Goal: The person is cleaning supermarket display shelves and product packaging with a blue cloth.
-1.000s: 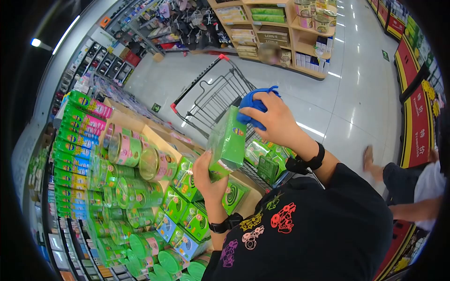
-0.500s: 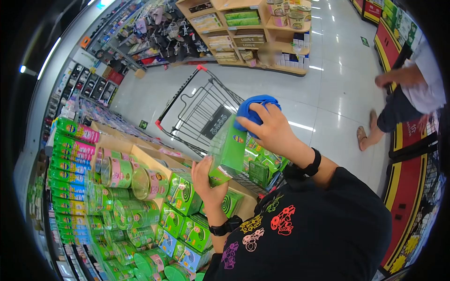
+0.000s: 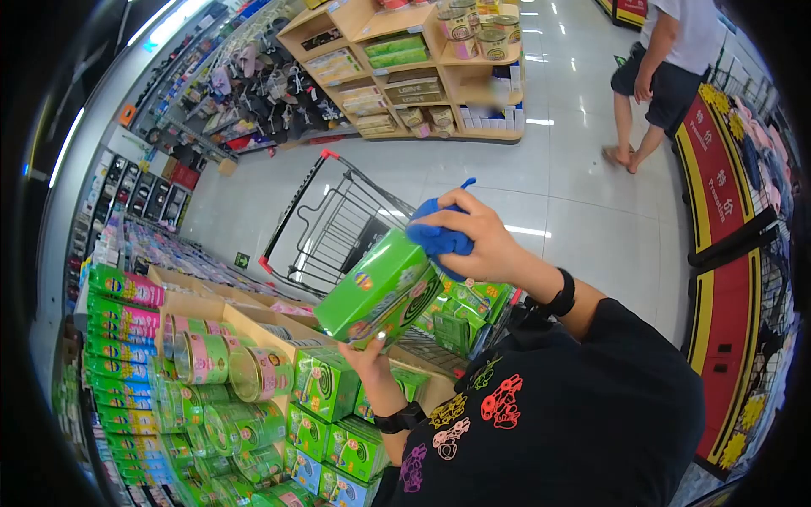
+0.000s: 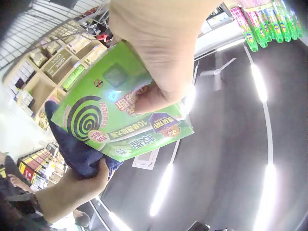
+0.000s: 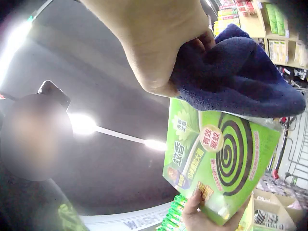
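Note:
A green mosquito coil box with a black spiral printed on it is held tilted in front of the chest. My left hand grips it from its lower end, and the left wrist view shows the thumb pressed on the printed face. In my right hand is a bunched blue cloth, lying against the box's upper end. Seen from the right wrist, the cloth covers the edge of the box, and the fingers are partly buried in its folds.
A shopping cart stands just beyond the box, with green packages beside my right forearm. Stacked coil boxes and green canisters fill the display at left. A wooden shelf stands ahead; a person walks at upper right.
The box has turned in my left hand, so its spiral-printed face shows more in the head view. The cloth stays at its upper end. The passer-by has moved farther up the aisle.

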Demonstrator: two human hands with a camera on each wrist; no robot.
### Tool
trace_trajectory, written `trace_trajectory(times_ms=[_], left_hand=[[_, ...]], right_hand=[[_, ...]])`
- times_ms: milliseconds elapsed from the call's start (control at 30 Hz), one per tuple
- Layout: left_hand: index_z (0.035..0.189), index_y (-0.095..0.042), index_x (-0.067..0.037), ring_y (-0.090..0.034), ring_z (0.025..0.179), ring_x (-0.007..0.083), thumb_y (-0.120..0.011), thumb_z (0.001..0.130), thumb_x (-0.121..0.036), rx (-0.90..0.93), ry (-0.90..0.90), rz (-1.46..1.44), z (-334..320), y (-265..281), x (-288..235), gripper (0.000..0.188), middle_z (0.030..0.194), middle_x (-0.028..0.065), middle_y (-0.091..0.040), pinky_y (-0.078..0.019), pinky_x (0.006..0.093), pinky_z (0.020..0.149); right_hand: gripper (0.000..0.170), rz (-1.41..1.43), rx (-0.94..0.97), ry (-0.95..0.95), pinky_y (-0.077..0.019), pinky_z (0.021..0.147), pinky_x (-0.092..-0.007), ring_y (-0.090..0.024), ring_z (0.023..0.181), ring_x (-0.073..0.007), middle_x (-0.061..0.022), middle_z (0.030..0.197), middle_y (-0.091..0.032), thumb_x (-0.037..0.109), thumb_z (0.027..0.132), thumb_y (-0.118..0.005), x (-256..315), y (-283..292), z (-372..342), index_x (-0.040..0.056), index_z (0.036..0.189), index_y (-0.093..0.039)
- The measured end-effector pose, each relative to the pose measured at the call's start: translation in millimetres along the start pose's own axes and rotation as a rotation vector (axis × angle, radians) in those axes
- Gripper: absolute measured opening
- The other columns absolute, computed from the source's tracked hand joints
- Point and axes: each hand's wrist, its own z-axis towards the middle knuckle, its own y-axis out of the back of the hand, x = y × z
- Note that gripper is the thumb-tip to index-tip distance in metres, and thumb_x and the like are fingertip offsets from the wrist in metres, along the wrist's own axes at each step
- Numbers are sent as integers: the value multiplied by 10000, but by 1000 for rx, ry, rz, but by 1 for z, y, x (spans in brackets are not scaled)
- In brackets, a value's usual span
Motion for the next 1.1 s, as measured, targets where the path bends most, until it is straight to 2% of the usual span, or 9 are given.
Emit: trace_trajectory(times_ms=[133, 333, 533, 667, 767, 833, 900, 1033, 1100], left_hand=[[1252, -388, 7, -525, 1065, 309, -645, 616, 0, -61, 36, -298, 0, -17, 0, 686, 1163, 166, -517, -438, 436, 922], [1267, -378, 5, -499, 1105, 340, -577, 629, -16, -37, 110, -354, -4, -1, 13, 670, 1199, 178, -503, -402, 470, 956], [1231, -429, 17, -497, 1109, 351, -575, 628, -56, -83, 218, -487, -9, 5, 24, 624, 1196, 185, -518, -385, 477, 973], [1199, -467, 12, -502, 1100, 349, -566, 634, -89, -91, 280, -579, -8, -10, 29, 582, 1192, 179, -525, -376, 491, 975], [1157, -511, -6, -513, 1085, 342, -553, 636, -122, -90, 298, -590, -6, -11, 39, 534, 1170, 169, -542, -378, 506, 967], [1136, -530, -26, -521, 1069, 331, -554, 632, -134, -120, 311, -584, -4, -12, 40, 516, 1152, 157, -553, -383, 501, 957], [1143, -518, -23, -528, 1033, 343, -580, 622, -154, -19, 363, -672, -4, -7, 38, 540, 1120, 148, -563, -400, 494, 930], [1128, -532, -48, -539, 986, 343, -598, 615, -212, 210, 452, -813, -4, 12, 47, 543, 1097, 126, -569, -424, 497, 880], [1124, -536, -75, -551, 1003, 263, -588, 709, -275, 137, 480, -545, -5, -17, 35, 464, 1117, 106, -570, -427, 411, 898]], right_hand=[[387, 53, 81, 28, -468, 735, -339, -552, 847, -280, -103, 957, -518, 113, 595, -645, -8, -8, -8, 117, 983, -642], [392, 14, 188, 56, -473, 726, -338, -563, 825, -277, -94, 948, -533, 139, 592, -657, -12, 1, -7, 119, 984, -653], [418, 177, -34, -92, -459, 751, -328, -564, 825, -248, -99, 922, -540, 132, 606, -644, -15, 10, 2, 151, 1024, -653], [409, 75, 180, 42, -467, 766, -345, -567, 851, -268, -92, 954, -523, 126, 608, -646, -11, 17, -5, 190, 1011, -653], [428, 52, 180, 72, -469, 775, -355, -564, 869, -278, -91, 982, -513, 133, 602, -648, -12, 18, -11, 212, 1023, -649], [419, 116, 100, -5, -466, 772, -336, -572, 865, -253, -90, 949, -541, 108, 634, -639, -15, 24, -9, 169, 1049, -636], [408, 151, -47, -95, -463, 771, -322, -574, 867, -239, -89, 927, -557, 90, 654, -632, -23, 25, -6, 137, 1059, -629], [443, 572, 190, -242, -408, 904, -296, -525, 1035, -171, -93, 1123, -571, 110, 775, -613, -25, 18, -13, 87, 1207, -518], [488, 610, 280, -256, -367, 959, -306, -476, 1110, -156, -86, 1221, -516, 76, 831, -575, -35, -3, -31, 44, 1293, -420]])
